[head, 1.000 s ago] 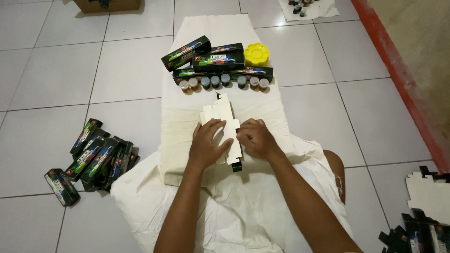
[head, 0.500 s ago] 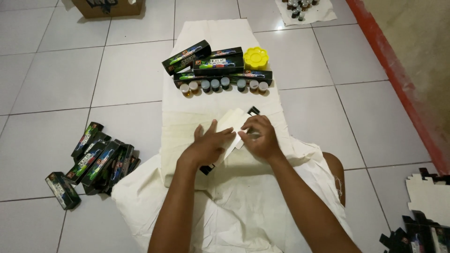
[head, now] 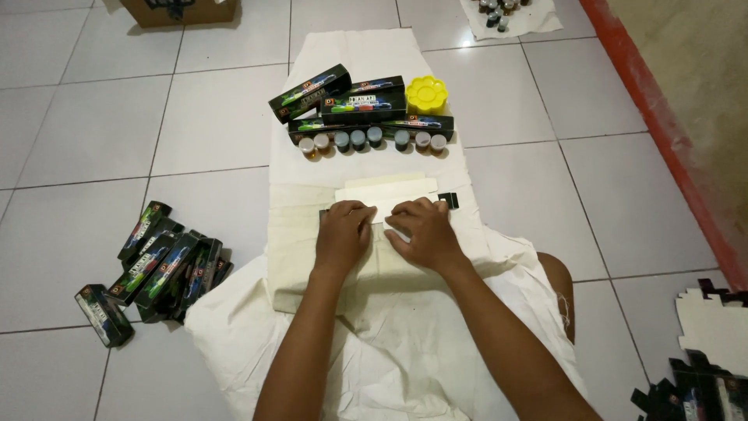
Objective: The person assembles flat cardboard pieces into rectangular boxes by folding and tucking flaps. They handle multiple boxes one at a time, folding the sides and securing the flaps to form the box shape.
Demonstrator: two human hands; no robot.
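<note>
Your left hand and right hand press palm-down, fingers spread, gripping nothing, on the flat carton blank lying on the cream cloth. Ahead: black boxes, small paint pots, yellow palette.

Home packing spot on tiled floor: white cloth spread out; left of cloth, heap of dark boxes; on cloth, paint pots.

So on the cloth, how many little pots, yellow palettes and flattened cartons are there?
Small round pots: 8
Yellow flower-shaped palette: 1
Flattened carton, pressed under the left hand and right hand: 1
Total: 10
</note>
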